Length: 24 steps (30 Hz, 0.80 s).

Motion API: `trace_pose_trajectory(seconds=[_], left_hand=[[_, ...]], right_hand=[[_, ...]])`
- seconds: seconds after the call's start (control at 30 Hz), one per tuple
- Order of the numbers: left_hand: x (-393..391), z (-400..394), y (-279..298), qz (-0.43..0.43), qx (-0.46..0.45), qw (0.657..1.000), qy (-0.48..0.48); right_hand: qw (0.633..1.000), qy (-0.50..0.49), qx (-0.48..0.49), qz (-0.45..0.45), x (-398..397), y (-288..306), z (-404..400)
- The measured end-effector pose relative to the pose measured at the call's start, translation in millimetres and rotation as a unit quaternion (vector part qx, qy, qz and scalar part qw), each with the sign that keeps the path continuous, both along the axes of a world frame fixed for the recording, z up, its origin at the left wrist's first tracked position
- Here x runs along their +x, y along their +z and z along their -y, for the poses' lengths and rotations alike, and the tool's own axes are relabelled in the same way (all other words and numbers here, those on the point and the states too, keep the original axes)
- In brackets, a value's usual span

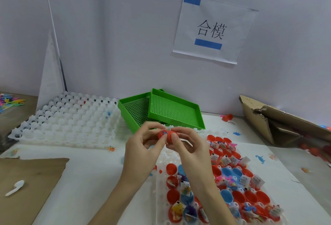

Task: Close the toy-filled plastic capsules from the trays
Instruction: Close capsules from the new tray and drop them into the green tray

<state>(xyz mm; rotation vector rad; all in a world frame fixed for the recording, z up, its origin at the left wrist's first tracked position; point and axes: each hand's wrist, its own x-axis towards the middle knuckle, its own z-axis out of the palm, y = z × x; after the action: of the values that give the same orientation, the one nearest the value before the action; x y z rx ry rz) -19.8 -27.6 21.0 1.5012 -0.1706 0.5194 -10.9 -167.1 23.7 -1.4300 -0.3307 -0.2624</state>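
A red capsule [167, 135] is held up between both hands above the table's middle. My left hand [143, 146] pinches its left half, and my right hand [188, 146] pinches its right half with the thumb on the front. A bit of blue toy shows at the seam between the halves. Below and to the right lies a white tray [161, 160] holding several open red and blue capsule halves [238, 196], many with small packed toys inside.
A stack of white empty trays [68, 122] lies at the back left. Two green perforated baskets [172, 111] sit behind my hands. A torn cardboard box [279, 122] is at the right, brown cardboard [26, 185] with a white scoop [15, 188] at the left.
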Motion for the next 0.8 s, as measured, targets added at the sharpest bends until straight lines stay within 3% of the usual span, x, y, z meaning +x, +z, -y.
trace_pose_trajectory(seconds=[0.1, 0.2, 0.37, 0.43, 0.67, 0.8], left_hand=[[1.0, -1.3, 0.9, -0.024, -0.027, 0.999, -0.002], [1.9, -1.1, -0.4, -0.022, 0.022, 0.999, -0.006], [-2.4, 2.1, -4.7, 0.052, 0.222, 0.972, 0.053], [-2.7, 3.2, -5.9, 0.069, 0.262, 0.961, 0.061], [2.8, -1.6, -4.5, 0.019, 0.139, 0.99, 0.033], [4.2, -4.6, -5.7, 0.038, 0.152, 0.987, 0.044]], right_hand=[[1.0, -0.001, -0.013, 0.009, -0.3, -1.0, -1.8], [1.0, -0.005, -0.025, 0.014, -0.4, -1.0, -1.3], [0.999, -0.007, -0.035, 0.008, 0.8, -2.1, -3.0], [0.999, -0.005, -0.036, 0.008, 0.7, -2.1, -3.6], [0.999, 0.008, -0.036, 0.009, -0.9, -0.5, -2.4], [1.0, 0.002, -0.03, 0.002, -2.5, -0.6, -5.2]])
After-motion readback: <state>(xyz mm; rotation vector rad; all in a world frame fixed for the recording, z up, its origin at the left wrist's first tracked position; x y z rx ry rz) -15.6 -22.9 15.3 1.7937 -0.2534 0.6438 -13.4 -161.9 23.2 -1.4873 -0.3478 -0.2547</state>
